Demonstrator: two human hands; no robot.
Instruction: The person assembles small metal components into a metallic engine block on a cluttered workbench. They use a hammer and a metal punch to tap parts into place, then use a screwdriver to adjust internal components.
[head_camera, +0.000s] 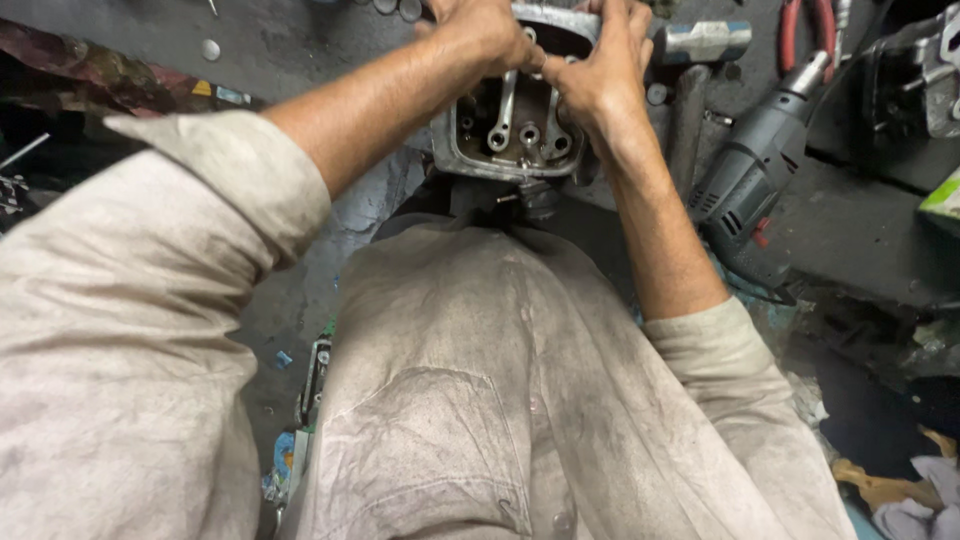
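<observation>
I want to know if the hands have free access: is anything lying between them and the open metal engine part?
Nothing visible does. The left hand and right hand already grip the engine part directly at its far rim.

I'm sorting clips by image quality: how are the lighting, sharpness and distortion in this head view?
Head view: light falls evenly on the beige shirt and forearms, while the bench edges sink into deep shadow; the left hand and right hand on the open grey metal engine casing look sharp, with small glints on its metal parts; wide-angle distortion stretches the left sleeve; the grey electric drill is dimmer.
</observation>
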